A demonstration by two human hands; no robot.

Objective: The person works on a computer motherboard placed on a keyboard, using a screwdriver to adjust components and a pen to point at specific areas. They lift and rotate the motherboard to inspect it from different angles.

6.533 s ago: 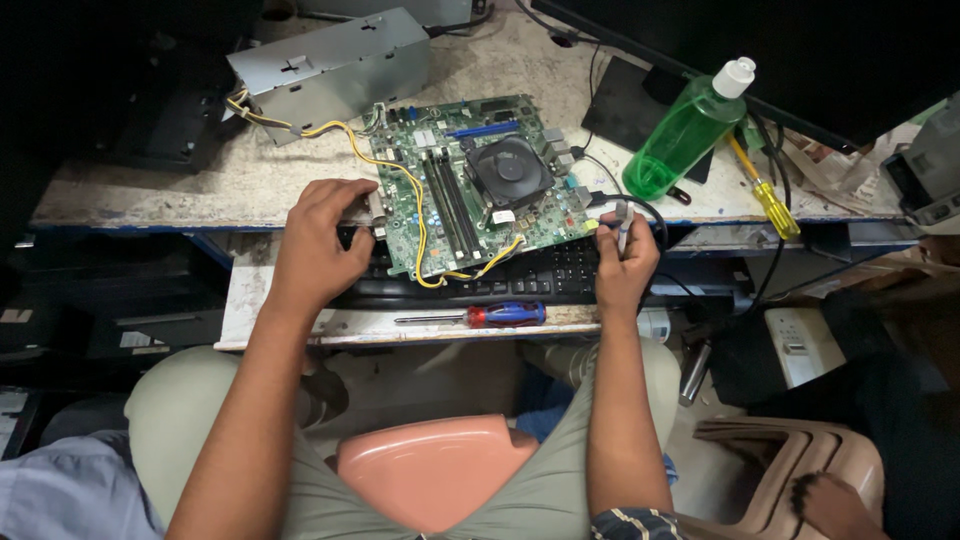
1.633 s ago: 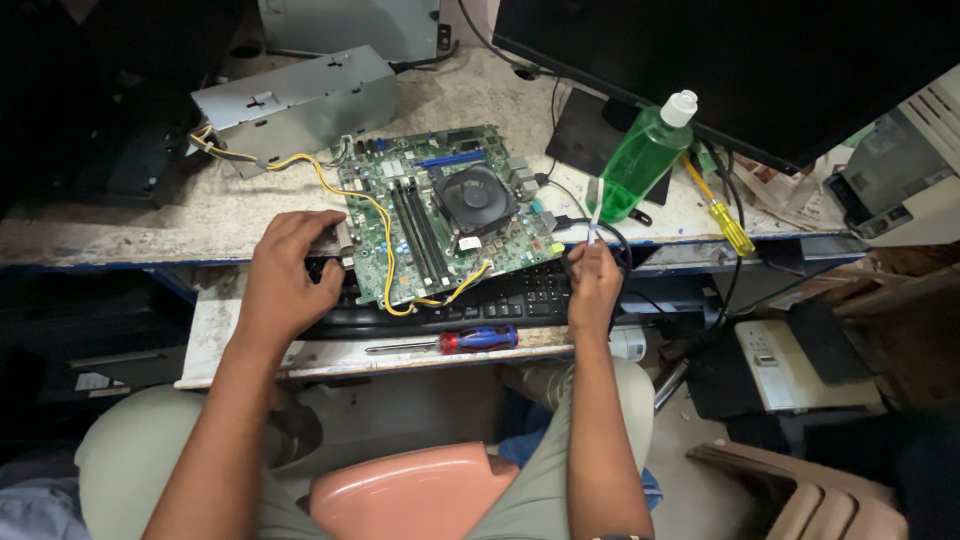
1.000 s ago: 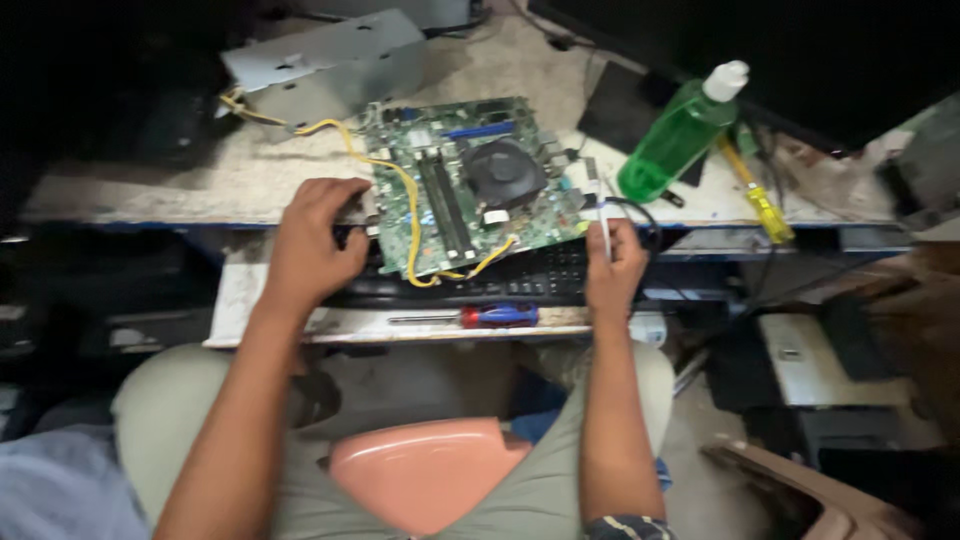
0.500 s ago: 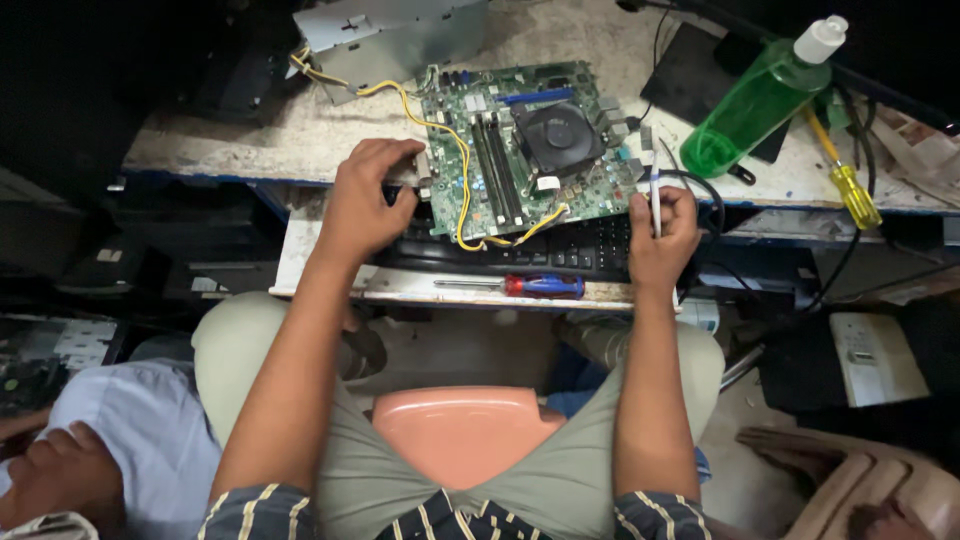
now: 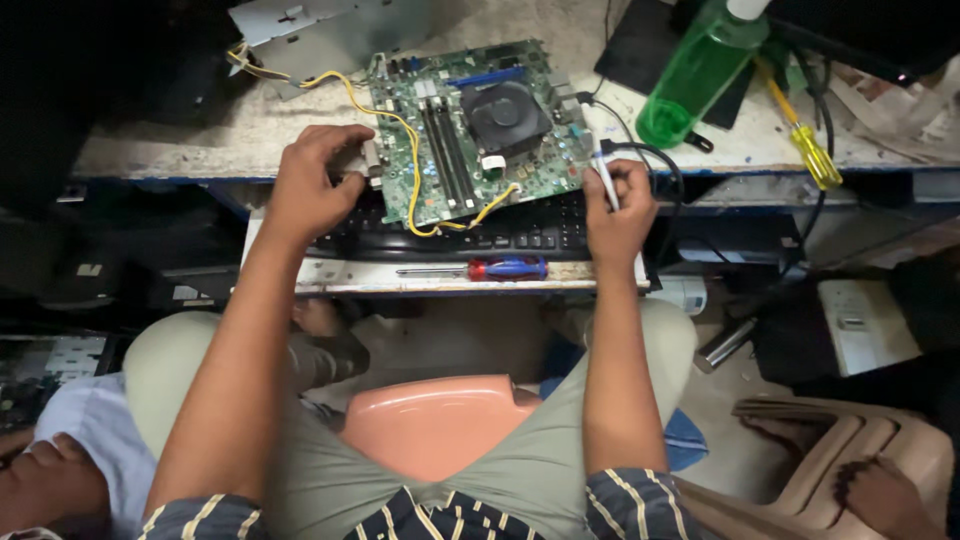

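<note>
Head view: green motherboard [image 5: 470, 130], black fan at centre, yellow wires across it, overhangs worktop [image 5: 180, 150] edge. Left hand [image 5: 310, 190] fingers grip its left edge; right hand [image 5: 618, 205] fingers closed around white pen-like tool [image 5: 604, 178].

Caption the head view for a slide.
Left hand grips a green motherboard at its edge; right hand holds a thin white tool beside it.

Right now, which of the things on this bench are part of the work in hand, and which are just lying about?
In hand:
left hand on the green circuit board
right hand holding a white pen-like tool

Lying about:
red-and-blue screwdriver
black keyboard
green bottle
yellow screwdriver
grey metal box
</note>
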